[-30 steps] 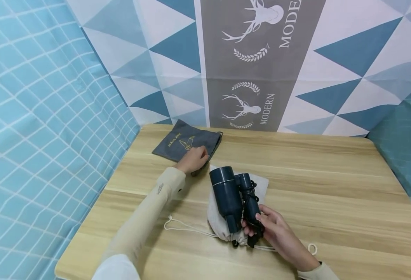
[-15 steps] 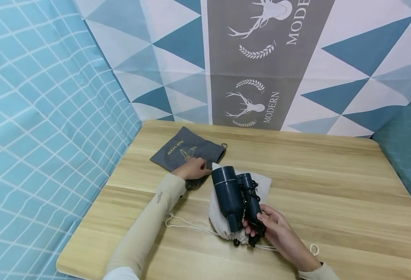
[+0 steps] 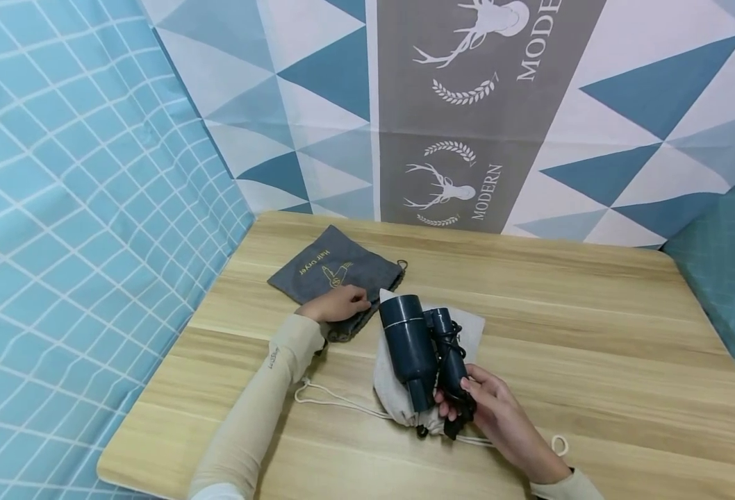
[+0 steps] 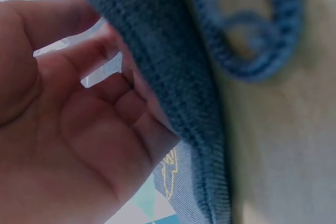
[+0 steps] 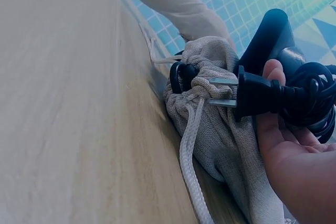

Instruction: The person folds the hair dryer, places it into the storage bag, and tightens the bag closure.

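Observation:
A dark navy hair dryer [image 3: 410, 351] with a folded handle lies over a light grey drawstring bag [image 3: 385, 378]. My right hand [image 3: 499, 413] grips the lower end of its handle, thumb on one side and fingers on the other. A bundled black cord and a two-pin plug [image 5: 257, 94] hang beside that hand in the right wrist view. My left hand [image 3: 336, 304] is at the mouth of a dark grey pouch [image 3: 317, 267] printed "Hair Dryer". In the left wrist view its curled fingers pinch the pouch's hemmed edge [image 4: 173, 93]; the fingertips are partly hidden by cloth.
White cords [image 3: 342, 404] of the light bag trail left and right across the wooden table [image 3: 592, 333]. A blue grid-patterned cloth [image 3: 92, 208] borders the table on the left. Patterned cloth hangs behind it.
The head view has shifted slightly. My left hand has drawn a little nearer along the pouch's mouth, and the pouch lies flatter. The right hand keeps its grip on the hair dryer.

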The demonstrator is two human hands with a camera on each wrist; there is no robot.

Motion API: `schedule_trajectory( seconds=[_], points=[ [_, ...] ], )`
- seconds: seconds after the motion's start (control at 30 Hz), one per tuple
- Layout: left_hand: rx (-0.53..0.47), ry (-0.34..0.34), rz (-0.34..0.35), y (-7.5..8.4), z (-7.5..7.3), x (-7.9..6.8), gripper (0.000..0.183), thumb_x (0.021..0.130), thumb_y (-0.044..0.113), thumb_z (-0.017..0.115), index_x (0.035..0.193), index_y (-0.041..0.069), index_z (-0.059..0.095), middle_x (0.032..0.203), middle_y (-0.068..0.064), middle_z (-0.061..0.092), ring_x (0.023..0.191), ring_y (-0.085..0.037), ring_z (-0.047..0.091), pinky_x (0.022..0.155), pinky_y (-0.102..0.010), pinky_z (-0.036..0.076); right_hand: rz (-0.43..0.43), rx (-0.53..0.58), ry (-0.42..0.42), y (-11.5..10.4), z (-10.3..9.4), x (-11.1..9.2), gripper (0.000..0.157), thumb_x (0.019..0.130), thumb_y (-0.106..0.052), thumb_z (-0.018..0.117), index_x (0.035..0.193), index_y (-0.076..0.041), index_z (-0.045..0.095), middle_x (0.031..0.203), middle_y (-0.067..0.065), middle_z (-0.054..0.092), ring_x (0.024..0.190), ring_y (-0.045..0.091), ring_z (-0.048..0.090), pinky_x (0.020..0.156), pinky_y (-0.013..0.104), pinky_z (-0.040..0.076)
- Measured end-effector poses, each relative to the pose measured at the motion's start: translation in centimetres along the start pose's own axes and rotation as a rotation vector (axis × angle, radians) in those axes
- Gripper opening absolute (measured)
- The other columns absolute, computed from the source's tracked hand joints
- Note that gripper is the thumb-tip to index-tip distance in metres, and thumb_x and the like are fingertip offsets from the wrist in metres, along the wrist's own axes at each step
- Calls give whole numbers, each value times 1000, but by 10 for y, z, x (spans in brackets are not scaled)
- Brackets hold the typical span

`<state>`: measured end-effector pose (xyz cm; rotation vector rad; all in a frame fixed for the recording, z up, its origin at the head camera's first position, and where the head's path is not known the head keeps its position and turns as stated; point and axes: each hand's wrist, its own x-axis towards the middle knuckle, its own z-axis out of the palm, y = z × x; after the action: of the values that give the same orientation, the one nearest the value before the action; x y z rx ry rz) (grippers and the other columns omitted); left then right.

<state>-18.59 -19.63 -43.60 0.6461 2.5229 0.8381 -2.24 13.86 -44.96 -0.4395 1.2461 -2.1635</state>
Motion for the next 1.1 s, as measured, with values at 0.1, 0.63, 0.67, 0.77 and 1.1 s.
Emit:
schedule_trajectory(
  seconds=[0.1, 0.63, 0.67, 0.77, 1.1],
  points=[
    [-29, -10, -5, -1, -1, 1, 32, 107, 21, 47, 81, 5, 56, 67, 1, 45, 59, -15, 42, 63, -30, 37, -21, 10, 8, 1, 1, -1, 32, 109, -9, 28, 137, 0, 42, 112, 16, 67, 95, 21, 68, 83, 30, 54],
    [83, 326, 97, 7, -36, -13, 24, 105, 19, 52, 82, 11, 59, 68, -4, 50, 57, -18, 44, 61, -33, 37, -30, -31, 144, 1, 13, 4, 30, 109, -12, 32, 133, -1, 47, 107, 14, 69, 89, 19, 68, 80, 30, 55],
    [88, 346, 100, 11, -40, -15, 24, 105, 20, 52, 83, 12, 59, 67, -4, 50, 56, -18, 44, 59, -33, 37, -31, -38, 162, 0, 15, 4, 29, 109, -13, 33, 132, -1, 48, 106, 13, 69, 89, 19, 68, 80, 30, 56],
    [97, 382, 101, 20, -50, -23, 22, 105, 22, 52, 87, 13, 60, 64, -3, 50, 53, -17, 45, 56, -32, 38, -32, -55, 199, -3, 21, 5, 28, 109, -13, 34, 128, -1, 50, 105, 12, 70, 87, 18, 69, 78, 29, 55],
    [172, 500, 190, 50, -65, -42, 22, 105, 22, 51, 86, 13, 58, 61, -1, 46, 53, -16, 43, 55, -31, 36, -63, -290, 321, -31, 38, 20, 24, 108, -17, 41, 120, 3, 46, 99, 13, 70, 80, 17, 68, 73, 30, 56]
  ],
)
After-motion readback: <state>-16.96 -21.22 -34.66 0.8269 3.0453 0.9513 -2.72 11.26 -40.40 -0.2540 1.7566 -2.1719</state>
